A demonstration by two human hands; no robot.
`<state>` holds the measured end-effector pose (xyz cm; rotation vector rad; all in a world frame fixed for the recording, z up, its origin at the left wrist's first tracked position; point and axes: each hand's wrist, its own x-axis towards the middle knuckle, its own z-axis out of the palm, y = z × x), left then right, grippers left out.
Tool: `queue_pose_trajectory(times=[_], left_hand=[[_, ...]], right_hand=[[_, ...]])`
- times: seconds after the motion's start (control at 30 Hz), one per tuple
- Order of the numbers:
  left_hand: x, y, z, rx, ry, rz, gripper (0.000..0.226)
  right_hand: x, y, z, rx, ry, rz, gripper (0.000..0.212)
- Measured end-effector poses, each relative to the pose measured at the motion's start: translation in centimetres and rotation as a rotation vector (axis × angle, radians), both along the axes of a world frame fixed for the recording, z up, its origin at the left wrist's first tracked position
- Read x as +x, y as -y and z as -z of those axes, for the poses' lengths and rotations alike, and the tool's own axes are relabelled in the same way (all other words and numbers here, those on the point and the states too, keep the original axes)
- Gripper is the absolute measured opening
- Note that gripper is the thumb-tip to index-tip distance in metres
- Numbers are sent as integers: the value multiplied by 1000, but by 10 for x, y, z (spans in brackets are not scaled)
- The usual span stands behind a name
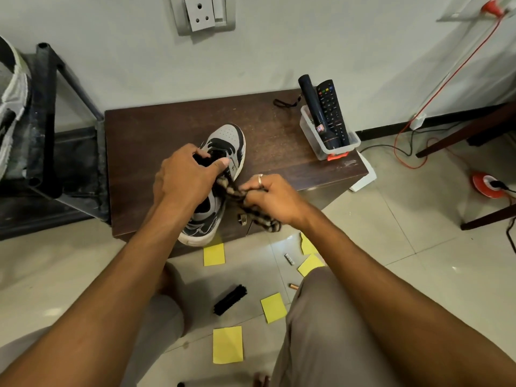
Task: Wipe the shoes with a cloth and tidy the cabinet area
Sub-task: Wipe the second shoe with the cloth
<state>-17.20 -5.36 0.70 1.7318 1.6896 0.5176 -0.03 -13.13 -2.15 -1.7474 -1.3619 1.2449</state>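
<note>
Centrally, grey-black sneaker [220, 174] on dark wood-grain cabinet top [156, 129], gripped at laces by left hand [184, 177]. Right hand [272, 201] clenched round striped, twisted cloth [237, 195] pressed against sneaker's side.

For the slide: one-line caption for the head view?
Left hand steadies a grey-black sneaker on a wooden cabinet; right hand wipes it with a striped cloth.
</note>
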Motion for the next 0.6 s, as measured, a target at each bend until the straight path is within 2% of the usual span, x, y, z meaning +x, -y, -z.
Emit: queue_pose_trajectory(times=[0.13, 0.23, 0.43, 0.6], left_hand=[[0, -1, 0, -17, 2, -11, 20], [-1, -3, 1, -37, 33, -12, 19], [-1, -4, 5, -18, 50, -31, 15], [-1, -5, 8, -21, 26, -15, 19]], right_hand=[[3, -19, 19, 104, 73, 387, 32], [-15, -34, 35, 171, 90, 324, 32], [-32, -27, 39, 172, 38, 361, 32], [-29, -40, 45, 166, 89, 445, 33]])
